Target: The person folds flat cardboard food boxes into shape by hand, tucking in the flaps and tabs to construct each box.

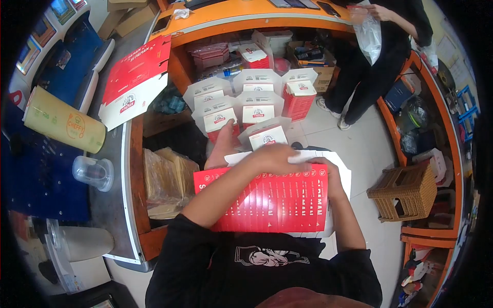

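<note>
A fanned stack of flat red carton blanks (267,205) with white lettering lies across my lap. My left hand (280,158) reaches over its far edge, fingers closed at the white flaps near the right corner. At the right edge my right hand (333,179) grips the blanks, its fingers partly hidden by them. White cardboard (339,167) shows behind and under the red stack. Just beyond my hands, folded red-and-white boxes (267,137) stand upright on the floor, several together, with their top flaps raised.
A bare foot (222,146) is beside the nearest boxes. More flat red-and-white blanks (136,77) lie on the left counter, near a yellow cup (67,120) and a clear plastic cup (93,173). A woven brown stool (403,192) stands right. Another person holds a plastic bag (368,38).
</note>
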